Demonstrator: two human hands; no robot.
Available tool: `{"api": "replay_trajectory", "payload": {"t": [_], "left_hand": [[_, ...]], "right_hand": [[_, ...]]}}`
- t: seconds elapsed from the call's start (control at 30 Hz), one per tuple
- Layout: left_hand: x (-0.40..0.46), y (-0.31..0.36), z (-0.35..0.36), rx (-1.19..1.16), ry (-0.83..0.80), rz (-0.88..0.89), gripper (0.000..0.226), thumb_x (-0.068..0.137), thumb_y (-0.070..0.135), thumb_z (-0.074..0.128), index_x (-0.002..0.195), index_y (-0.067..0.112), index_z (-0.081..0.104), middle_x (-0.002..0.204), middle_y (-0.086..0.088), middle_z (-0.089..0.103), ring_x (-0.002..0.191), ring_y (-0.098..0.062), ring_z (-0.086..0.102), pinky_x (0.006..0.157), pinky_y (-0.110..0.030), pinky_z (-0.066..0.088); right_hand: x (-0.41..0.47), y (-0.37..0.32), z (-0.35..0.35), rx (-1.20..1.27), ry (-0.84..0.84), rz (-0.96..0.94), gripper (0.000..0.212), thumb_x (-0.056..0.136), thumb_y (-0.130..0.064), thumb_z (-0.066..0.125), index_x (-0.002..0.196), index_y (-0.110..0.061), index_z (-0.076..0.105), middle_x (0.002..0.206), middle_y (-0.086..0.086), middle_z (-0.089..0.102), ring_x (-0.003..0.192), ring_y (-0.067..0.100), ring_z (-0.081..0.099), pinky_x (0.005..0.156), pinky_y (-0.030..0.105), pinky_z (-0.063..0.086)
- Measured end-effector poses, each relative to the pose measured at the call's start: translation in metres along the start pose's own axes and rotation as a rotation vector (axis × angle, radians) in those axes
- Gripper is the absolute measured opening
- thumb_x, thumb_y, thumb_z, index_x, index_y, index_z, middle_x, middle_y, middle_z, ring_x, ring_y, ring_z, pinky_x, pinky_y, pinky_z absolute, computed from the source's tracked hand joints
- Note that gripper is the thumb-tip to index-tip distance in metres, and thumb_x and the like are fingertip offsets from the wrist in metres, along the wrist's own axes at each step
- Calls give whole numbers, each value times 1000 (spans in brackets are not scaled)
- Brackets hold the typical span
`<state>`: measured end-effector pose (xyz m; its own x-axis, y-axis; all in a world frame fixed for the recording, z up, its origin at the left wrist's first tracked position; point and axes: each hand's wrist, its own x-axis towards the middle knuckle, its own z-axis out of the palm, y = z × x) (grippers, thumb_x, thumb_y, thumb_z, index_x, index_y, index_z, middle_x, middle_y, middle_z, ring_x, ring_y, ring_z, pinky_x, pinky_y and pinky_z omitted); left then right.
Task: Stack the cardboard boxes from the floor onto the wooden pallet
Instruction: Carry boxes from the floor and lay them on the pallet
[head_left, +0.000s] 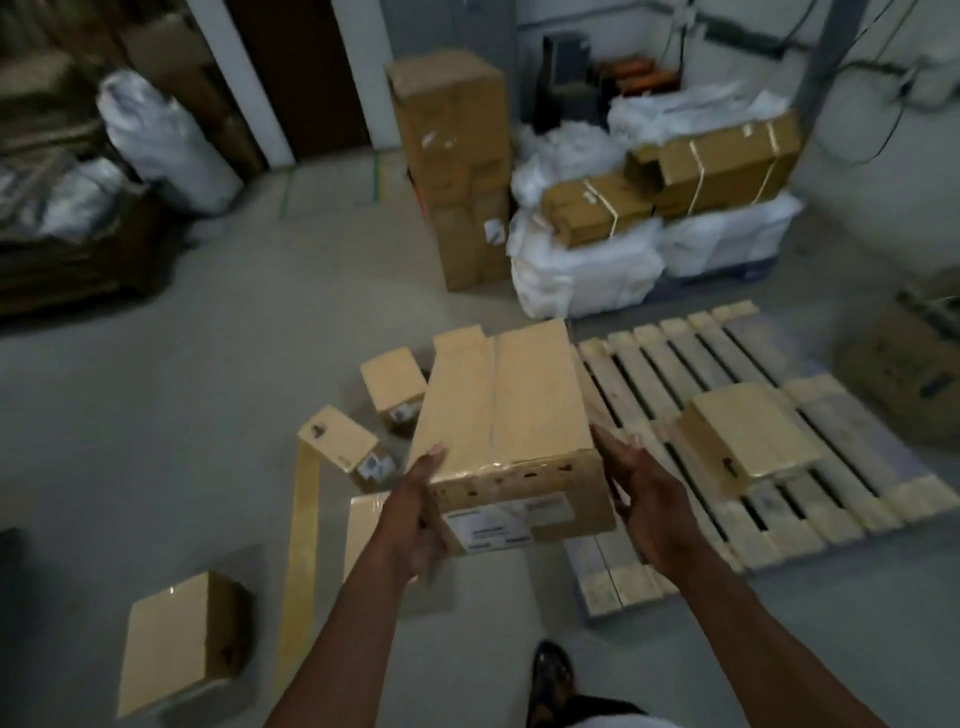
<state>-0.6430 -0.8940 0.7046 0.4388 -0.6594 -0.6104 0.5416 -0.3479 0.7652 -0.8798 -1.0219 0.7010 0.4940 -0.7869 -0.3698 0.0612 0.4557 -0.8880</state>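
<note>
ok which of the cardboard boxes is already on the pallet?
Only the flat box right of the hands lies on the wooden pallet. The long box is held; the others sit on the floor.

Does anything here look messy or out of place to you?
Yes. The lone small box on the wooden pallet sits skewed to its slats. A long flat cardboard strip lies loose on the floor among scattered boxes.

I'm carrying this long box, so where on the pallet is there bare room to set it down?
The pallet slats are bare along the far side, behind the small box already on it, and along the left edge beside the long box held between left hand and right hand. The near right side is taken by that small box.
</note>
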Motion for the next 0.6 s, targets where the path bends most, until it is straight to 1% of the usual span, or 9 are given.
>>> {"api": "replay_trajectory", "payload": {"t": [0.03, 0.1, 0.17, 0.23, 0.3, 0.4, 0.47, 0.53, 0.6], "left_hand": [[-6, -6, -13, -46, -35, -65, 38, 97, 50, 60, 124, 24, 71, 95, -6, 82, 80, -25, 78, 72, -43, 58], [-12, -27, -31, -141, -69, -142, 69, 87, 65, 63, 138, 19, 65, 124, -16, 74, 111, -39, 71, 93, -56, 53], [-16, -52, -41, -218, -51, -162, 80, 80, 69, 64, 141, 17, 64, 135, -19, 68, 127, -47, 60, 101, -64, 45], [-26, -74, -38, -273, -41, -162, 81, 80, 68, 60, 141, 14, 63, 137, -21, 66, 132, -49, 54, 100, -61, 42], [-40, -89, -29, -309, -63, -154, 84, 78, 69, 61, 142, 14, 63, 138, -22, 65, 135, -49, 52, 100, -61, 42], [-53, -103, -7, -256, -37, -140, 95, 64, 76, 69, 141, 20, 63, 137, -19, 67, 132, -48, 55, 101, -64, 43], [-59, -106, 14, -191, -40, -132, 92, 63, 77, 71, 138, 23, 65, 133, -18, 69, 128, -48, 58, 102, -71, 42], [-57, -111, 36, -177, -45, -126, 79, 73, 74, 67, 137, 27, 65, 131, -17, 70, 125, -47, 60, 99, -79, 39], [-47, -112, 63, -167, -36, -124, 73, 79, 71, 66, 137, 28, 65, 131, -15, 71, 125, -43, 63, 103, -75, 40]], "right_hand": [[-9, -7, 8, -40, -27, -46, 37, 106, -46, 39, 129, -43, 68, 138, -29, 60, 136, 0, 48, 103, 39, 44], [-30, -16, 19, -140, -125, -123, 37, 100, -55, 49, 128, -41, 69, 141, -20, 61, 140, 10, 49, 105, 41, 49], [-49, -16, 25, -289, -203, -216, 49, 90, -64, 58, 131, -41, 67, 143, -20, 59, 143, 8, 46, 118, 47, 38], [-67, -15, 25, -377, -228, -296, 45, 91, -54, 60, 132, -36, 67, 143, -28, 55, 137, -16, 40, 120, 28, 24], [-84, -18, 18, -445, -239, -372, 45, 92, -46, 58, 134, -31, 65, 139, -34, 50, 126, -31, 35, 110, 10, 18], [-98, -19, -9, -503, -214, -406, 53, 88, -54, 58, 136, -34, 62, 144, -29, 48, 130, -27, 35, 115, 14, 17], [-96, -18, -38, -474, -202, -370, 51, 88, -52, 61, 137, -39, 61, 151, -20, 48, 137, -16, 39, 121, 28, 23], [-88, -19, -71, -408, -182, -311, 50, 88, -51, 64, 137, -42, 61, 153, -15, 50, 142, 0, 44, 116, 37, 39], [-75, -22, -108, -341, -147, -250, 41, 97, -38, 62, 137, -42, 60, 144, -15, 60, 134, 6, 55, 100, 30, 52]]}}
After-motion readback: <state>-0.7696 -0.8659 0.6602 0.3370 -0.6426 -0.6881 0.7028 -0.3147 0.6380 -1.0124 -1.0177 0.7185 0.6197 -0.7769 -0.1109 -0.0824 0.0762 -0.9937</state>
